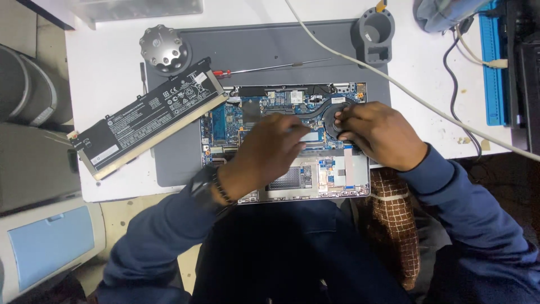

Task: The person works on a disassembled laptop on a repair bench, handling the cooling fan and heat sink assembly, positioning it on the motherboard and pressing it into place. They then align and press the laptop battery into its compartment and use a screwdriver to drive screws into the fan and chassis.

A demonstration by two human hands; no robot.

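Resting on the opened laptop [281, 191] (battery [149, 121] aside), both hands, left hand [267, 152] and right hand [379, 135], apparently touch its fan [332, 115].

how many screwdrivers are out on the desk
1: a red-handled screwdriver on the grey mat, behind the open laptop. Others may be hidden under the hands or the battery.

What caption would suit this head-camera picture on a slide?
Both hands, left hand and right hand, work inside an opened laptop; its removed battery lies alongside.
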